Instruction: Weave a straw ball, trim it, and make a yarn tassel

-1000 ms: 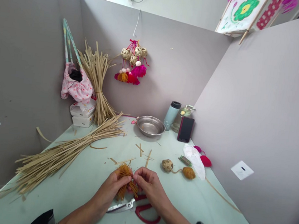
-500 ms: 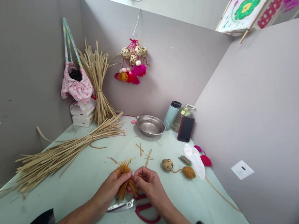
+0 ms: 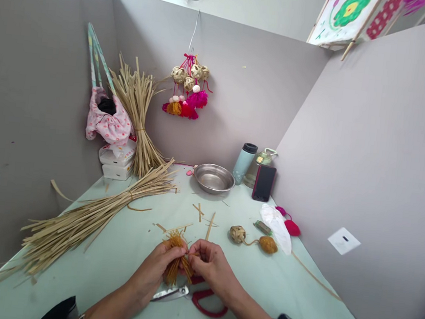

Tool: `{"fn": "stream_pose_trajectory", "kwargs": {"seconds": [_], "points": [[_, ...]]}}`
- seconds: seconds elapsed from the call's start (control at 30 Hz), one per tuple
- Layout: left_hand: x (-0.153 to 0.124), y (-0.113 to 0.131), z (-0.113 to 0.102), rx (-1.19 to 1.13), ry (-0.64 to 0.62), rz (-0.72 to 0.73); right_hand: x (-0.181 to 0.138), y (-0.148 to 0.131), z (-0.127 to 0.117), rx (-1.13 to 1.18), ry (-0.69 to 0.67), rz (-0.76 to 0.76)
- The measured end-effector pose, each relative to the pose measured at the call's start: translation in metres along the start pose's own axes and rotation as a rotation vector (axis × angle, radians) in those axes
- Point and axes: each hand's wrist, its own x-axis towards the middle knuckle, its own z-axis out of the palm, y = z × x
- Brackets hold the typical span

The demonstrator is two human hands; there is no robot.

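Observation:
My left hand [image 3: 160, 261] is closed around the middle of a mustard-yellow yarn tassel [image 3: 172, 272], whose loose ends fan out above and below the fingers. Beside it, my right hand [image 3: 211, 264] pinches at the tassel's middle, apparently on a thin strand of yarn; the fingertips partly hide it. Red-handled scissors [image 3: 205, 309] lie on the table under the hands, blades pointing left. Right of the hands rests a woven straw ball [image 3: 237, 234], joined by a cord to a mustard yarn ball [image 3: 268, 244].
A bundle of straw strips [image 3: 94, 217] covers the left of the table. Behind stand a metal bowl [image 3: 214, 179], a blue tumbler [image 3: 244, 163] and a phone [image 3: 264, 183]. A white plastic bag [image 3: 277, 226] lies at right. Straw-ball ornaments [image 3: 188, 85] hang on the back panel.
Both hands stay nearly in place on the tassel. My right fingers have shifted slightly at its middle, and the tassel's lower ends have swung a little left.

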Motion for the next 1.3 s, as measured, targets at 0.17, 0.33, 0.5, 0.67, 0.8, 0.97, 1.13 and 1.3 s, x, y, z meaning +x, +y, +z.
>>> {"fn": "stream_pose_trajectory", "kwargs": {"seconds": [0.17,0.33,0.5,0.67,0.8,0.97,1.13,1.3], "points": [[0.002,0.002,0.000,-0.041,-0.062,0.032,-0.001,-0.003,0.000,0.009,-0.012,-0.003],[0.000,0.007,0.002,-0.056,-0.085,0.063,-0.001,-0.004,0.001,0.026,0.004,-0.019],[0.000,0.005,0.002,0.007,-0.010,0.084,0.000,-0.008,0.001,0.044,0.024,-0.042],[0.003,-0.001,-0.002,0.043,-0.027,0.082,0.000,-0.010,0.000,0.030,0.042,-0.053],[0.003,-0.004,-0.003,0.043,-0.077,0.025,-0.001,-0.011,0.000,0.017,0.055,-0.066],[0.002,0.000,0.000,-0.021,-0.053,0.013,-0.001,-0.011,-0.001,-0.001,0.045,-0.084],[0.001,0.003,0.001,0.005,-0.036,0.032,-0.002,-0.010,-0.003,-0.052,0.031,-0.089],[0.002,-0.001,0.000,0.039,-0.094,0.037,-0.004,-0.006,-0.002,-0.090,-0.038,-0.069]]}}
